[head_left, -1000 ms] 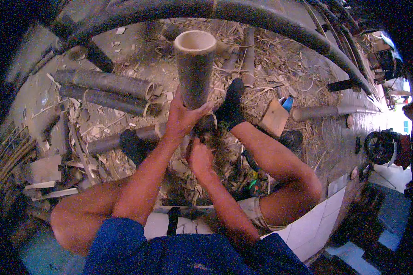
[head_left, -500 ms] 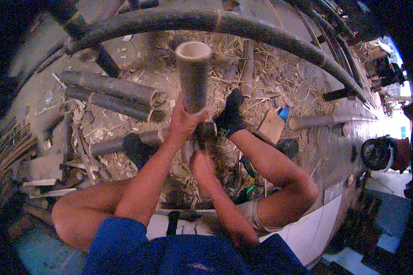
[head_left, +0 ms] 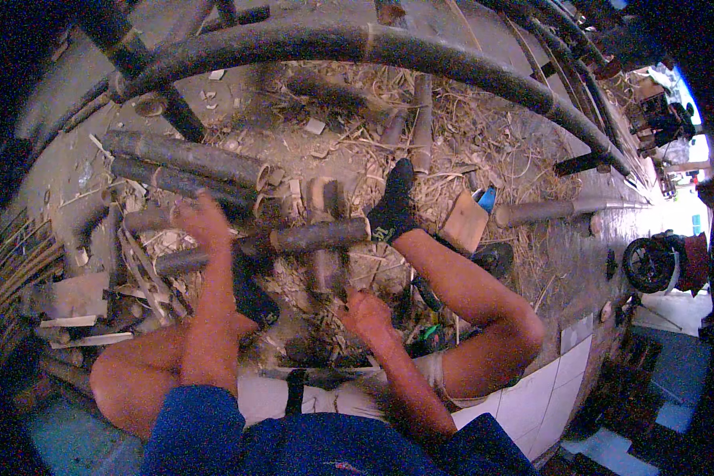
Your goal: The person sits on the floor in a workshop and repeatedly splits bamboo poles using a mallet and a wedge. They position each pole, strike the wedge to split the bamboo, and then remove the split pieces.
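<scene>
My left hand (head_left: 204, 222), smeared by motion, is beside the near end of a short bamboo piece (head_left: 148, 219); whether it touches the piece I cannot tell. Two thicker dark bamboo tubes (head_left: 190, 159) lie just beyond it. My right hand (head_left: 366, 316) is low between my legs, fingers closed round something I cannot make out. In front of it, a dark bamboo length (head_left: 321, 236) lies crosswise over an upright-pointing greyish piece (head_left: 324, 274). Farther off, a blurred dark bamboo tube (head_left: 325, 89) is over the shavings.
A long bamboo pole (head_left: 293, 44) arches across the far side. Shavings (head_left: 484, 143) litter the floor. A wooden block (head_left: 464, 222) with a blue item (head_left: 486, 197) is by my right foot (head_left: 397, 198). Thin strips (head_left: 24, 270) are stacked at left; a motorbike wheel (head_left: 647, 266) stands at right.
My left hand has let go of the bamboo tube it held upright and moved left. That tube now shows farther away, blurred. My right hand has dropped slightly lower and to the right.
</scene>
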Tool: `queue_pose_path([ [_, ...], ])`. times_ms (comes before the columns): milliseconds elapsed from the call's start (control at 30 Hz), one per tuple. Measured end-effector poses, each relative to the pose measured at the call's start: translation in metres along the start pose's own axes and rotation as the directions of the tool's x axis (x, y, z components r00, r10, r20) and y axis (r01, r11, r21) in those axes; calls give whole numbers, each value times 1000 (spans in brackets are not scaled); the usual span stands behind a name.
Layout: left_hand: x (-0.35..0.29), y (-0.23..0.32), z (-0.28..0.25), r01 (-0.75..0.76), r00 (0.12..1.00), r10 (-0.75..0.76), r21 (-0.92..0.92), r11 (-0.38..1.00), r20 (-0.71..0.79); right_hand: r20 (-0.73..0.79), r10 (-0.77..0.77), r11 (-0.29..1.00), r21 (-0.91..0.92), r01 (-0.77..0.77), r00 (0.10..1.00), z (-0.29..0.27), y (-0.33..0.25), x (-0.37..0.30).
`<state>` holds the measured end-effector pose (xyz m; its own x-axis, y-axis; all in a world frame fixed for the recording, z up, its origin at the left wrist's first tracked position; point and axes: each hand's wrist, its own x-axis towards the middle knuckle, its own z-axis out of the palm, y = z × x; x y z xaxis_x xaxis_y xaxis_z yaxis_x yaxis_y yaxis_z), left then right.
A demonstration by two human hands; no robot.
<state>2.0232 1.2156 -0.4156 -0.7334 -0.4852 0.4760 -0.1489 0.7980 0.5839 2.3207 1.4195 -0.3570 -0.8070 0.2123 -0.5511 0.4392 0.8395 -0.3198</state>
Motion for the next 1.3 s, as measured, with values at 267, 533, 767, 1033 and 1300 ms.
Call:
queue_pose_path([
  [267,-170,140,-64,155,-274,735,-726,670,620,6,81,996,-23,-81,997,-58,14,-4],
  [533,-144,149,-79,-89,-508,527,-651,754,681,-253,-105,917,349,192,962,-118,53,4],
  [767,60,104,-53,-552,-447,529,-688,471,721,-548,-102,985,64,162,830,-184,83,125],
  [1033,246,-3,-148,-471,451,377,-143,870,809,-471,-274,953,-14,303,838,-213,105,334],
  [1300,234,-158,-256,336,820,-225,-122,934,527,-385,-248,968,-140,210,889,-205,65,390],
])
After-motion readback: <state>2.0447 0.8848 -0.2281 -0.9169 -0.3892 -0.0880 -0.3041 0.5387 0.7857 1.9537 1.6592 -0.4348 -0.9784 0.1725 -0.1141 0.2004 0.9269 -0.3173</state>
